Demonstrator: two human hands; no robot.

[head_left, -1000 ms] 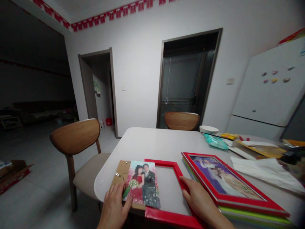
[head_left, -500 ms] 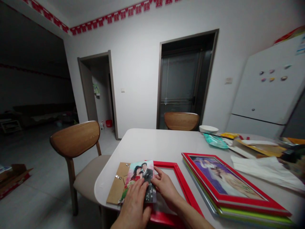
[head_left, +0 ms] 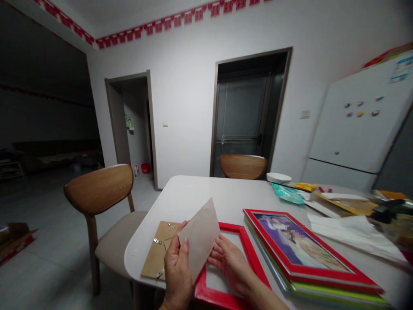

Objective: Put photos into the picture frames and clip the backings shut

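Photo (head_left: 201,237) now showing its plain back

On my remote feed, its printed side is giving way to blank paper; I'm reading that as turning over, not laying down. The left hand (head_left: 178,270) is pinching it, thumb over fingers, tilting it above the backing board (head_left: 152,254) and red frame (head_left: 214,293). The right hand (head_left: 234,263) is curving half open by its edge; whether it's touching, I can't tell. That frame is surrounding tabletop (head_left: 190,189); the stacked frame (head_left: 322,275) is holding a picture (head_left: 309,249); the bowl's (head_left: 279,177) contents aren't showing.
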